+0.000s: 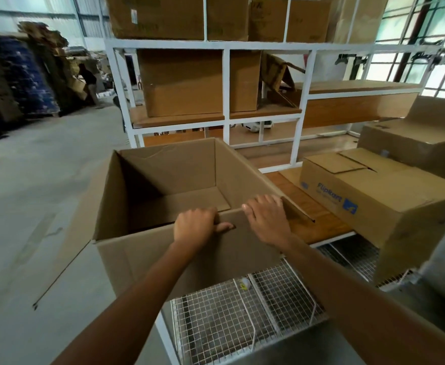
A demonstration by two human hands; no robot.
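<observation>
Grey concrete warehouse floor (32,193) spreads at 9 o'clock, with piled scrap cardboard (39,48) at 10. At centre stands a large open brown cardboard box (163,254), with a white wire-mesh shelf (216,317) below it at 6. The left hand (196,225) grips its near rim, and the right hand (267,219) curls over the same rim just beside. White metal racking (226,83) loaded with brown cartons blocks 12 o'clock, and a blue-printed cardboard carton (374,201) crowds 3.
</observation>
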